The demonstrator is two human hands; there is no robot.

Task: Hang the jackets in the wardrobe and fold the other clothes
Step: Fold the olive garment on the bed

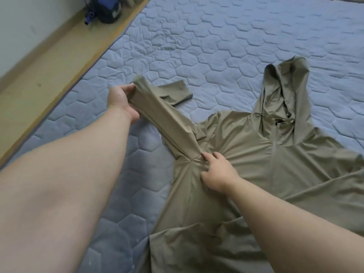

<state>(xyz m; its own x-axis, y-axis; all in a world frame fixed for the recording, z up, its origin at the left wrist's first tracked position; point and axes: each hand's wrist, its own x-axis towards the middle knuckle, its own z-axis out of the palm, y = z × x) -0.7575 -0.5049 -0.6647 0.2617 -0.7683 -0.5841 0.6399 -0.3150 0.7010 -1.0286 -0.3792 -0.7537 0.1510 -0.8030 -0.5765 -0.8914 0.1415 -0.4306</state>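
One jacket (256, 154), one mattress (216, 46), one bag (107, 8), two hands (123, 101) (218, 172).

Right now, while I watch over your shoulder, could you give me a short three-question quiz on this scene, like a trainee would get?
1. True or false: the olive-green hooded garment lies on the blue-grey quilted mattress.
2. Which part of it does the left hand grip?
3. The right hand: A) hangs idle B) pinches fabric by the underarm C) holds the hood.
Key: 1 true; 2 the sleeve; 3 B.
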